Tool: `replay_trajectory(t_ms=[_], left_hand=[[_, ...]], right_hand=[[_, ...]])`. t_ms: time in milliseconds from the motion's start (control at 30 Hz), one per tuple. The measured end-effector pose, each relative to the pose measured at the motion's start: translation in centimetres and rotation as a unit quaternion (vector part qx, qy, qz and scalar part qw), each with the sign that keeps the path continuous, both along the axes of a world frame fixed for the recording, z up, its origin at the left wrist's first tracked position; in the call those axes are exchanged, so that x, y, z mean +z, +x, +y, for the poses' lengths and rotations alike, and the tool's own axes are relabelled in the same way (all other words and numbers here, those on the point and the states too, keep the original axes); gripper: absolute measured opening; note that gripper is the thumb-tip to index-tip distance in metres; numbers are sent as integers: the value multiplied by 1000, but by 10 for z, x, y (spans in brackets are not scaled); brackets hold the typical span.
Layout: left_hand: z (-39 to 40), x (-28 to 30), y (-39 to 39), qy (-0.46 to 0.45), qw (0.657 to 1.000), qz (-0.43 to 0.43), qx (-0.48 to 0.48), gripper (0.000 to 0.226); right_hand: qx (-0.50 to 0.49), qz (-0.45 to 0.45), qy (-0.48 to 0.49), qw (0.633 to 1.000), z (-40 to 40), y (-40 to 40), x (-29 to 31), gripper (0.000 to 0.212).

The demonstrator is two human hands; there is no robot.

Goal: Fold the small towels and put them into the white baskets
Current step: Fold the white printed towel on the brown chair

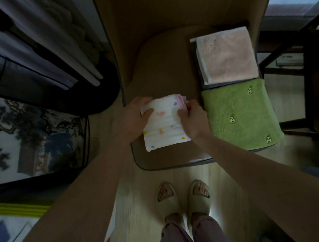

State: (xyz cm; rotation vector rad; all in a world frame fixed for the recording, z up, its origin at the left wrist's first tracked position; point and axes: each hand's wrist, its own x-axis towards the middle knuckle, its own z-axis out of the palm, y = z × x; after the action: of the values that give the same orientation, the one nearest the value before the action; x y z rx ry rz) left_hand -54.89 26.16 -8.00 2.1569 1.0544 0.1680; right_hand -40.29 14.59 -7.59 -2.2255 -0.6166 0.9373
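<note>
On the brown chair seat (pixel 157 62), a green towel (pixel 241 116) is laid at 3 o'clock, a folded pink towel (pixel 226 55) at 1 o'clock; centrally, a white dotted towel (pixel 163 128) is pinched at its far corners by the left hand (pixel 133 120) and right hand (pixel 190 119)

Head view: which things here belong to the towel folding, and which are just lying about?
Job:
white dotted towel, held by left hand and right hand
green towel
pink towel
chair seat used as work surface

Lying about:
slippers
framed picture
shelf rack
</note>
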Motion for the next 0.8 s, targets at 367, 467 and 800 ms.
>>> replay_trajectory(t_ms=[367,467,800], left_hand=[[27,3,4,0,981,112,-156,20],[20,1,7,-46,978,73,-189,11],[39,-5,13,-49,978,160,-126,34]], right_hand=[[24,-144,-57,988,2,-12,-8,49],[39,-199,-133,970,10,-11,-10,60],[87,-134,32,987,4,-2,-21,34]])
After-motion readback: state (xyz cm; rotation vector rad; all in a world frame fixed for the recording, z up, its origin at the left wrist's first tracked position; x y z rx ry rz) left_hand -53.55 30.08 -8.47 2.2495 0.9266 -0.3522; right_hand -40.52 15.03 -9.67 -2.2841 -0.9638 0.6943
